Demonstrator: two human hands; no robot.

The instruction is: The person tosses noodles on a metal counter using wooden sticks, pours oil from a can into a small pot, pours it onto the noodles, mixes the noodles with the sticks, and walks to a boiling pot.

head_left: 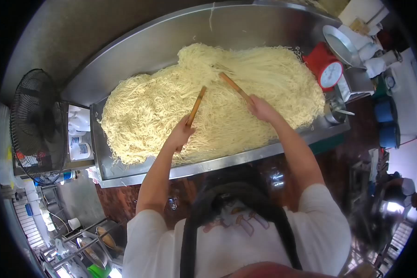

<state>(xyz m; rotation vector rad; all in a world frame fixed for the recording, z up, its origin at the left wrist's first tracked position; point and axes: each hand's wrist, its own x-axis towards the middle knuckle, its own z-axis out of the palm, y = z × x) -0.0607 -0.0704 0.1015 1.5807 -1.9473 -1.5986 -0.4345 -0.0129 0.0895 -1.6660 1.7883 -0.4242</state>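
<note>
Our left hand (180,133) grips a wooden stick (197,104), our right hand (263,109) a second stick (236,87); whether noodles (143,113) hide their tips, we cannot tell.

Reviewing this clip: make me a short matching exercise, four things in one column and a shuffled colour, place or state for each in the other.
1. noodles
2. scale
3. fan
4. left hand

A. red, with a white dial
B. gripping a wooden stick
C. pale yellow, heaped in the metal tray
D. dark, beyond the tray's left end

Pairs: 1-C, 2-A, 3-D, 4-B
</note>
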